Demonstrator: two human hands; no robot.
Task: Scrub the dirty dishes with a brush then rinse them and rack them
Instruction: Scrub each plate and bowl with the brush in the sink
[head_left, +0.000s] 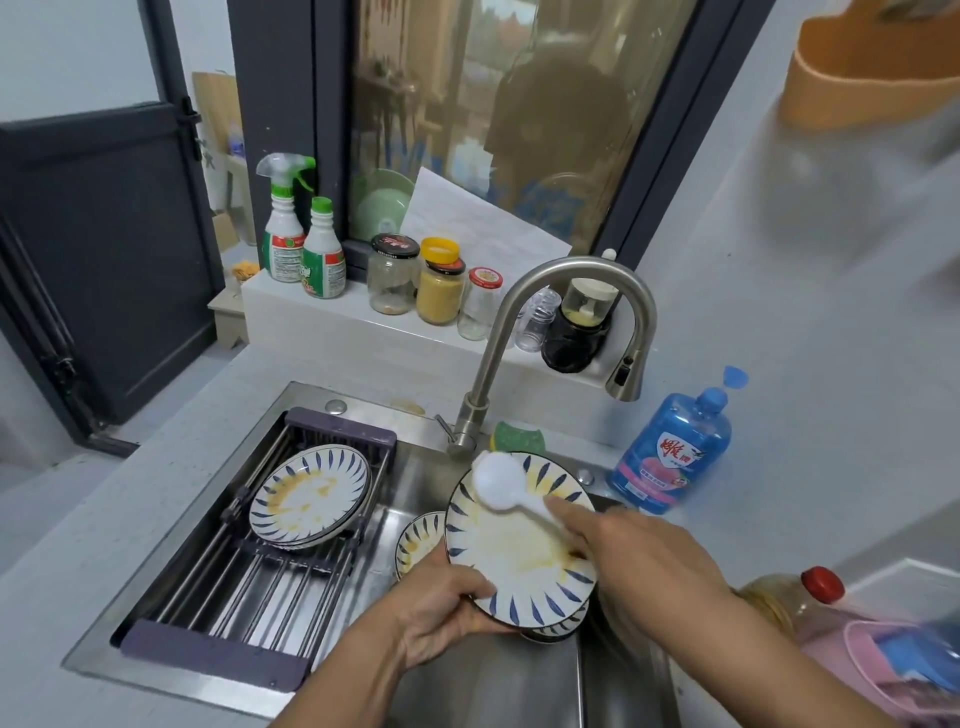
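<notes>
Plate (519, 551) in left hand (441, 608), brush (498, 480) right hand (639, 566).

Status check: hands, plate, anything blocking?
Left hand grips plate by near rim, right hand holds white brush, head at far rim. Plate yellow-stained. Stained plates sit on the rack; no water seen from faucet.

Left hand (441, 603) gripping stained plate (519, 545), right hand (639, 566) holding brush (501, 480)
</notes>
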